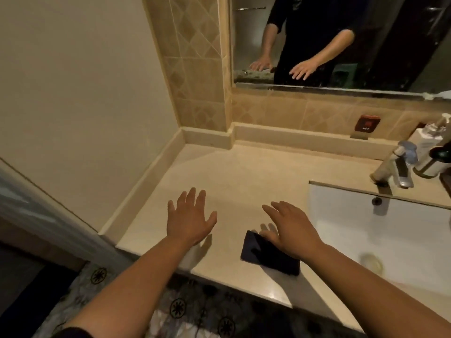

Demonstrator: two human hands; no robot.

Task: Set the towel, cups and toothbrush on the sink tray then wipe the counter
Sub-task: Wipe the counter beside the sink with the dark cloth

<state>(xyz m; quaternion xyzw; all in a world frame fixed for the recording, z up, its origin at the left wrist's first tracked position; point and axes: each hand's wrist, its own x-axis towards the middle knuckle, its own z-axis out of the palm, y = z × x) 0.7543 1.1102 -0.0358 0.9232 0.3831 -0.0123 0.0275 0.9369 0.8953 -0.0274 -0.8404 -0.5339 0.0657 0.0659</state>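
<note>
Counter [244, 172] fills the middle of the frame, beige stone running from the wall corner at upper left to the white sink [390, 230] at right. No towel, cups, toothbrush or tray shows anywhere in view, so the task's things must lie outside the frame, and the step in hand reads as a start: finding them. To do it well, the person should turn toward the unseen right side past the faucet [393, 167] and the bottles [429, 152], and move the black phone [268, 254] off the front edge before any wiping, since a cloth could sweep it to the floor. Left hand [189, 220] hovers at lower centre, palm down, fingers straight and spread, holding nothing. Right hand [291, 228] reaches forward just beside it, fingers loosely extended over the phone's far end; whether they touch it I cannot tell.
</note>
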